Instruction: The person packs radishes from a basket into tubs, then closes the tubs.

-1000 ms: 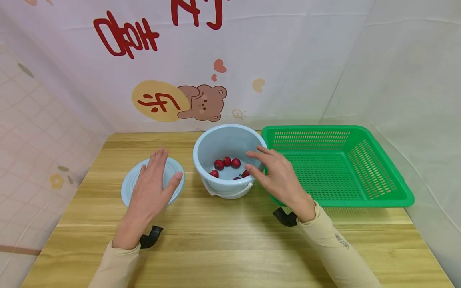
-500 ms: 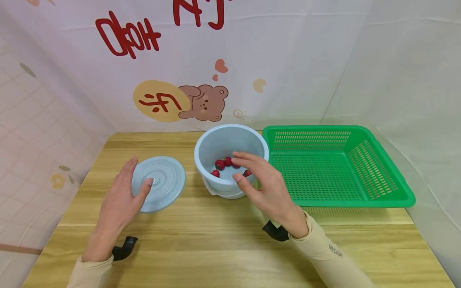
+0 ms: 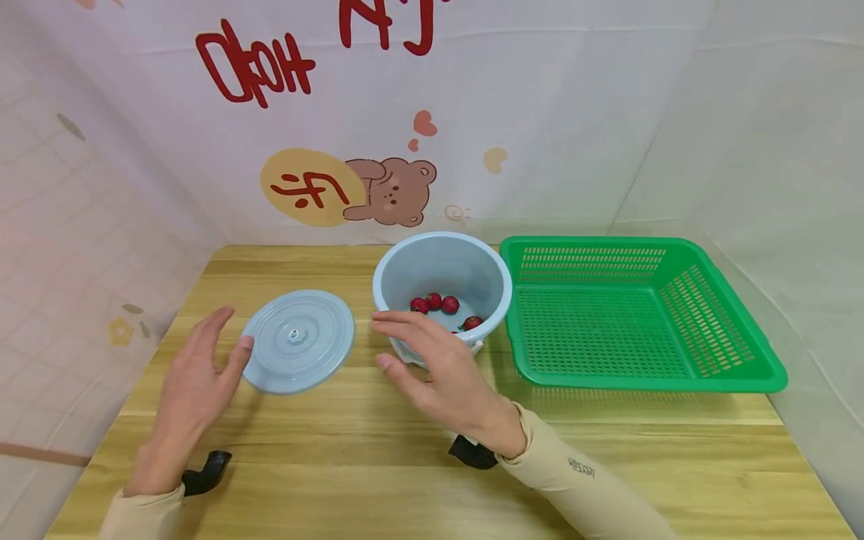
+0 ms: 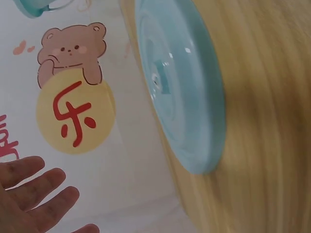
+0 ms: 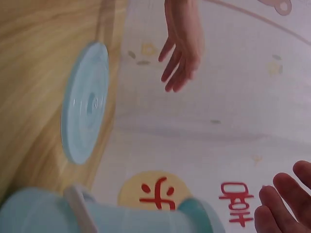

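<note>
A light blue round lid point(image 3: 317, 319) with a small central knob lies on the table at left. My left hand point(image 3: 192, 386) hovers at the lid's left edge, fingers spread and holding nothing. In the left wrist view the lid point(image 4: 199, 97) sits apart from the fingertips point(image 4: 53, 184). To the lid's right stands a light blue bucket point(image 3: 439, 259), uncovered, with several small round red fruits or vegetables point(image 3: 450, 304) at its bottom. My right hand point(image 3: 445, 382) floats in front of the bucket, fingers loosely extended and grasping nothing. It hides part of the bucket's near rim.
A large green perforated basket point(image 3: 634, 382) stands right beside the bucket, with nothing in it. Behind the wooden table point(image 3: 364, 465) hangs a white cloth point(image 3: 560, 97) printed with a bear and red writing. Pale cloth walls close in both sides.
My left hand has moved left and toward me from over the lid, uncovering it. My right hand has moved left from the bucket's right rim to its front. Lid, bucket and basket stay put.
</note>
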Demonstrator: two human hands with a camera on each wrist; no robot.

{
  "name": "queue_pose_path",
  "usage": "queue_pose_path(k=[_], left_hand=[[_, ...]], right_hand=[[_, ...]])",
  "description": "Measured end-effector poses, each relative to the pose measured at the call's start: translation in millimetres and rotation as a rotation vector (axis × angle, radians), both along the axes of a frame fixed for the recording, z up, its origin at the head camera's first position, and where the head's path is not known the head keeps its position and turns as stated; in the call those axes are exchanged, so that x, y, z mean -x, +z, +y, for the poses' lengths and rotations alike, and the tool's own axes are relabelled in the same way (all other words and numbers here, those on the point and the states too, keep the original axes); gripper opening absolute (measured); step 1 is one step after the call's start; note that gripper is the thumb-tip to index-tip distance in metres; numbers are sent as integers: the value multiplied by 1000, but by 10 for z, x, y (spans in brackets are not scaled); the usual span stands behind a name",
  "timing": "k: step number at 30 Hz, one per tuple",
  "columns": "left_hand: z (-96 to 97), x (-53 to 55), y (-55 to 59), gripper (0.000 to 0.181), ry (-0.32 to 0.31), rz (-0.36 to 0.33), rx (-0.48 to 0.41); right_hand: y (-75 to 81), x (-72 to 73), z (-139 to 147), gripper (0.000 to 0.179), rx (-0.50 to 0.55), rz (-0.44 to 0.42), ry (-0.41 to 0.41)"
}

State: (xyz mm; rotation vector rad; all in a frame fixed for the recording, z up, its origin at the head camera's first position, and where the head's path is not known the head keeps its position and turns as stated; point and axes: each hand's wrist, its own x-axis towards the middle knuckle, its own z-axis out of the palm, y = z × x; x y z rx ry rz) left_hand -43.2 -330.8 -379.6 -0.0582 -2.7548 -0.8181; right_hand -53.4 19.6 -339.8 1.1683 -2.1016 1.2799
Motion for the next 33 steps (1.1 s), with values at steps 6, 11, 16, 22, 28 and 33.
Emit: queue_pose_path(k=[6,11,16,22,28,33], left_hand=[[-156,21,-73,64,14,-68,18],[-263,47,-129,68,9,-120,22],[-339,74,-191,70,5,-169,20],[-397,113,-260,75,-23,-264,-2],[-442,178,-294,77,-50,-306,-11],[-489,245,-314,83,-52,-378,-20]], right_hand=[[-121,-39,-246,37,-103,-30,59],[-231,-21,-402,37,-140,-137,72],[-350,26,-517,40,-136,-295,49],[-537,119,-637,49,-131,-534,-10],[-728,240,-786,55,-9,-782,-31],[-869,356,-931,61,76,-915,-86]])
